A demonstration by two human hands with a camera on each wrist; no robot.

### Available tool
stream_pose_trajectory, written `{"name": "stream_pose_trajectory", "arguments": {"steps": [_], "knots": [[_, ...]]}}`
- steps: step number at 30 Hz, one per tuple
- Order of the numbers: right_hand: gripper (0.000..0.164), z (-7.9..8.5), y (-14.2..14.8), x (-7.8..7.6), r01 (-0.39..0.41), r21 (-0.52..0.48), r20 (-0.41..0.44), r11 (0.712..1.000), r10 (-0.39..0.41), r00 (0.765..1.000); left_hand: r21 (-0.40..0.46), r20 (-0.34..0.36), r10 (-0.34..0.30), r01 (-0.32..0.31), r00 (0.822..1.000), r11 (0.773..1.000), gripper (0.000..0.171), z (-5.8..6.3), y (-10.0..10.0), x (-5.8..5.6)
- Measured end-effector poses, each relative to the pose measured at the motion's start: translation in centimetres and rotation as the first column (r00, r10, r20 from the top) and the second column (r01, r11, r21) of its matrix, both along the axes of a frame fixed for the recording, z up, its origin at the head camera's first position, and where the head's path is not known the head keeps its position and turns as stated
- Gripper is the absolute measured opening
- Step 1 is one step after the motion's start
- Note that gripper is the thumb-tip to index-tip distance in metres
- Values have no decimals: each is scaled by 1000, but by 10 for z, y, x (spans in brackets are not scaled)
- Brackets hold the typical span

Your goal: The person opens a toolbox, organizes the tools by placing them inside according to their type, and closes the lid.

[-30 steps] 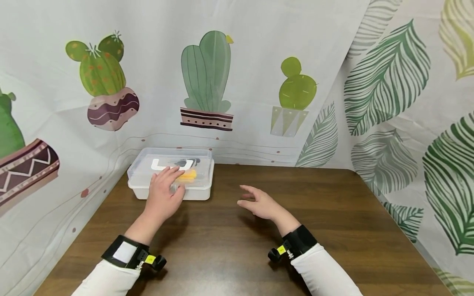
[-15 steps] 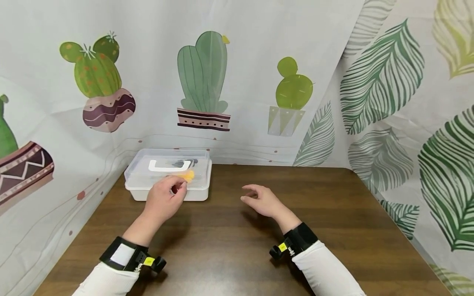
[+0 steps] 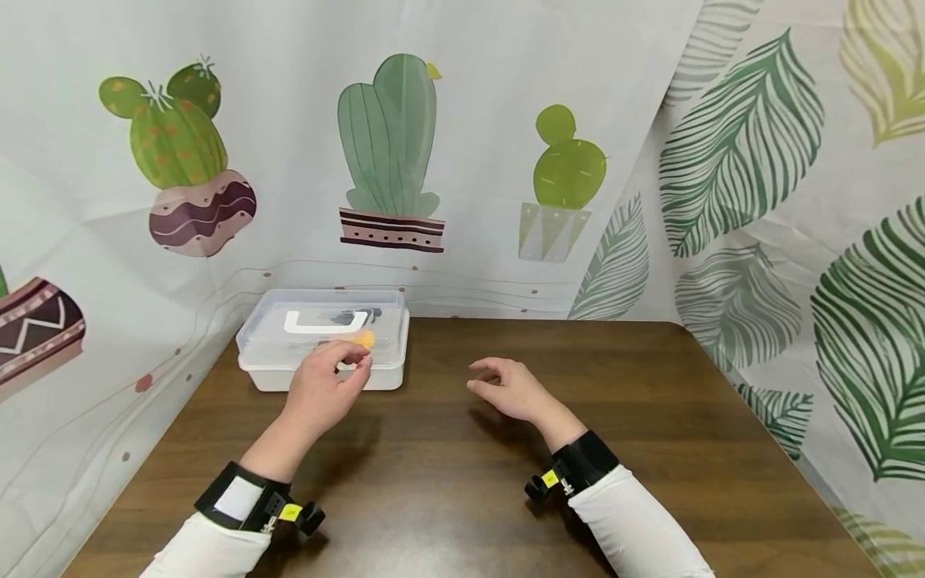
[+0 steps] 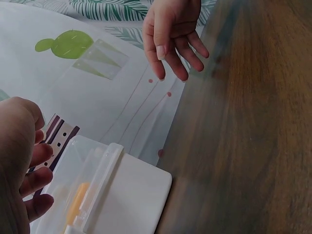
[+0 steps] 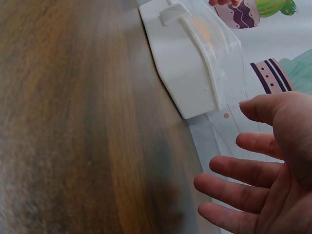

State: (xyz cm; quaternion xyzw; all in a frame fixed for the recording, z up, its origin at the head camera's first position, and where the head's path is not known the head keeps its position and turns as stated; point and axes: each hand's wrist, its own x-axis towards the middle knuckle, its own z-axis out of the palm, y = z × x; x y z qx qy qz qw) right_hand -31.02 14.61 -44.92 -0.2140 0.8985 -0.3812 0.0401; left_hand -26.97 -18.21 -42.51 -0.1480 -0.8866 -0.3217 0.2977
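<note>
A white plastic box [image 3: 282, 347] with a clear lid and a white handle [image 3: 325, 327] sits at the back left of the table. Through the lid show a yellow item [image 3: 365, 339] and a dark one [image 3: 364, 314]. My left hand [image 3: 319, 392] hovers before the box's front edge, fingers loosely bent, thumb tip close to the index finger. In the left wrist view its palm holds nothing, beside the box's white wall [image 4: 136, 190]. To the right of the box, my right hand [image 3: 511, 392] hangs above the table, fingers relaxed and spread in the right wrist view, gripping nothing.
The brown wooden table [image 3: 448, 482] reaches back to a cloth [image 3: 491, 144] printed with cacti and leaves. Each wrist wears a black strap with a small camera [image 3: 311, 518]. The box stands near the table's left edge.
My left hand has drawn back from over the lid to the box's front edge, its fingers bending in. The right hand's fingers have come slightly closer together. The box stays shut.
</note>
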Motion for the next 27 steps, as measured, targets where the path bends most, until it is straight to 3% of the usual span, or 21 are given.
{"name": "stream_pose_trajectory", "arguments": {"steps": [7,21,27], "knots": [[45,0,2,0,-18,4,6,1000,18,1000,0,-1,-6,6,1000,1000,15,0,0,0],[39,1,1,1,-38,2,18,999,38,999,9,90,-18,17,996,1000,22,-3,-5,-1],[40,6,2,2,-74,9,15,997,74,997,2,121,-34,34,992,999,28,1,-5,4]]}}
